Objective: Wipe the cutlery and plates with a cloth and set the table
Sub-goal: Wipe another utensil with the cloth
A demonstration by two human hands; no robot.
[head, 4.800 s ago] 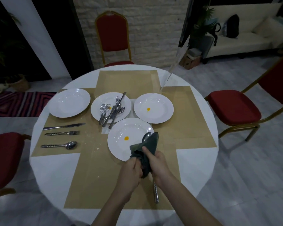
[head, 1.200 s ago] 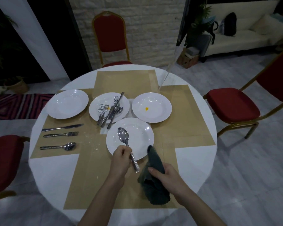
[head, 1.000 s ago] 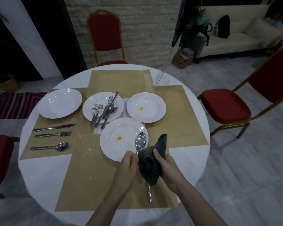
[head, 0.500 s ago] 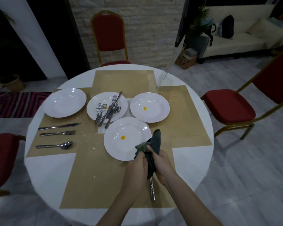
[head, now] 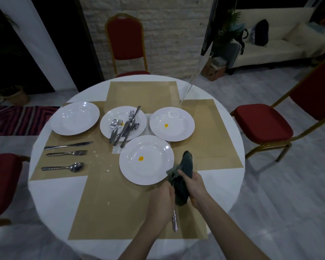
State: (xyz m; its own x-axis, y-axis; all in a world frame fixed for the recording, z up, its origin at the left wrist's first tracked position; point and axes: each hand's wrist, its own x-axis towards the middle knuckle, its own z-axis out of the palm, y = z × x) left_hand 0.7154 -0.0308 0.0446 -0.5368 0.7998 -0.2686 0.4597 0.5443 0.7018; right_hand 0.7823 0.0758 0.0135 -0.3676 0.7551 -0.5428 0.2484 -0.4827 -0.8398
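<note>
You are mid-wipe on a spoon (head: pixel 174 221): its bowl is buried in the cloth (head: pixel 183 182) your right hand (head: pixel 194 186) grips, and your left hand (head: pixel 162 198) grips the handle over the bench (head: pixel 51 199). Next, probably lay it down, clear of the stained plate (head: pixel 146 160).

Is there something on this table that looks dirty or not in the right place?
Yes. The nearest plate and the right plate each carry a small orange spot at the centre, so they look unwiped. Unsorted cutlery lies heaped across the middle plate, some handles overhanging its rim. Pale specks dot the brown mat.
</note>
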